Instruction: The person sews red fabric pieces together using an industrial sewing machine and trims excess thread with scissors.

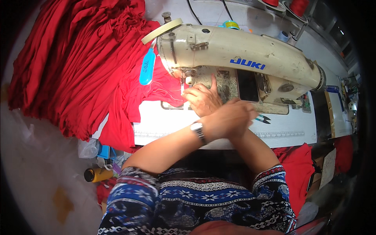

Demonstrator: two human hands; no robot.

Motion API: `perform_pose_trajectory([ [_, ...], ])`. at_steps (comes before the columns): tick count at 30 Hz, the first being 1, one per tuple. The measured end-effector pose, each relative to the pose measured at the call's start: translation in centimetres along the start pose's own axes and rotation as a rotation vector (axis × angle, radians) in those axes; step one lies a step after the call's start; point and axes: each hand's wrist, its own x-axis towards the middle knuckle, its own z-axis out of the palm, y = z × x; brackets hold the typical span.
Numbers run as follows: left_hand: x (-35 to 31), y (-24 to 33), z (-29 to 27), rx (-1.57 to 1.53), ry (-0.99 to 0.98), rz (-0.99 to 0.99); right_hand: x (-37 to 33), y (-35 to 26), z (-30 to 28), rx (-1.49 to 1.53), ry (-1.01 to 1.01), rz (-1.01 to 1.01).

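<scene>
My forearms cross in front of the sewing machine (pixel 219 49). My right hand (pixel 203 100) is beside the needle area, fingertips together at the edge of the red fabric (pixel 164 88); one finger points up, away from the others. My left hand (pixel 241 113), with a watch (pixel 197 129) on its wrist, passes over the right wrist and is closed. Thread snips (pixel 263 118) with a teal body and dark, spread blades stick out past its fingers; their rear part is hidden by the hand. Loose thread trails over the fabric to the left of the needle.
A large gathered pile of red fabric (pixel 78 66) fills the left. A dark phone (pixel 247 85) rests under the machine arm. A cream ring (pixel 162 31) and a blue flat handle (pixel 147 67) are at the machine head. A ruler strip (pixel 282 134) runs along the table's front edge.
</scene>
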Motion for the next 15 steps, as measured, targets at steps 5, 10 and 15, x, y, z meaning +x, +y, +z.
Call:
perform_pose_trajectory([
  [5,-10.3,-1.2,-8.5,0.197,0.299,-0.180,1.0,-1.1,-0.7,0.151,0.204,-0.093],
  [10,-12.8,-4.1,-10.0,0.362,0.196,-0.575,0.8,-1.0,-1.0,0.023,0.110,-0.041],
  [15,-14.0,-4.3,-9.4,0.560,-0.030,-0.669,0.6,-0.9,-1.1,0.081,0.085,-0.006],
])
